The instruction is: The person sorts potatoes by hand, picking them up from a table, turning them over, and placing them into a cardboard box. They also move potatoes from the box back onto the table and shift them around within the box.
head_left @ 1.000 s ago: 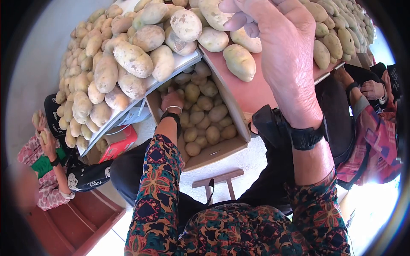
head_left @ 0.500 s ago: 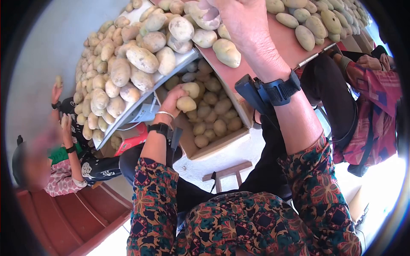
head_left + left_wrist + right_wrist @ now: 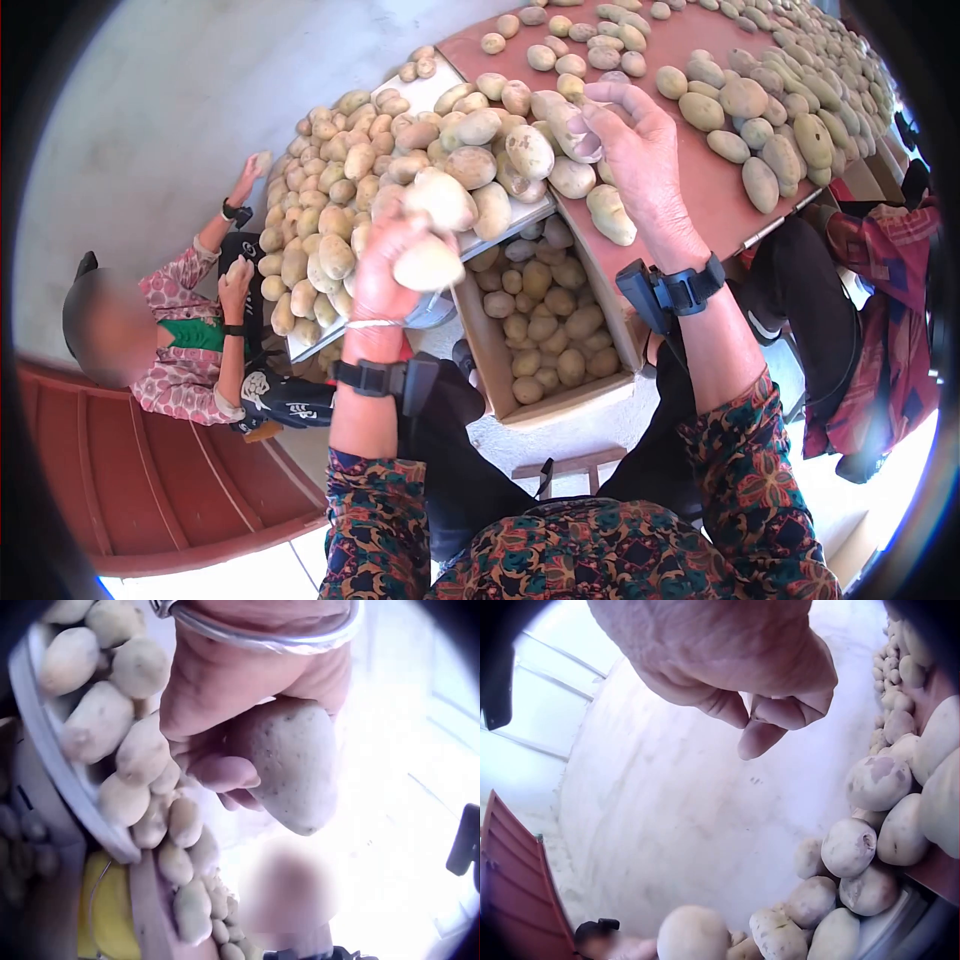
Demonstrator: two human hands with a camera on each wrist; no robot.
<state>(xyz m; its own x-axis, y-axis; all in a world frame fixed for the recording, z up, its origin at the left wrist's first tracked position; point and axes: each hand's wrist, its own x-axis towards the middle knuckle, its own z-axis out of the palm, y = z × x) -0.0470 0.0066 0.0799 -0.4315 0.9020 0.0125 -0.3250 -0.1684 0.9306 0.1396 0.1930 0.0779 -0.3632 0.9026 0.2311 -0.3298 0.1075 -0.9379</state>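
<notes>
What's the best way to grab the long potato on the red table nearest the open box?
Probably around the middle, from above, thumb and fingers across its width: the potato is long, lies flat, and has bare red table to its right.

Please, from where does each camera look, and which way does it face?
Head: on the head, facing forward and down; shows both patterned sleeves, left hand gripping two potatoes, right hand, box.
Left wrist: on that wrist, facing along the hand; shows fingers round one potato, bracelet.
Right wrist: on that wrist, facing past the bent fingers to a pale wall.
Head and left wrist share the gripping left hand.
</notes>
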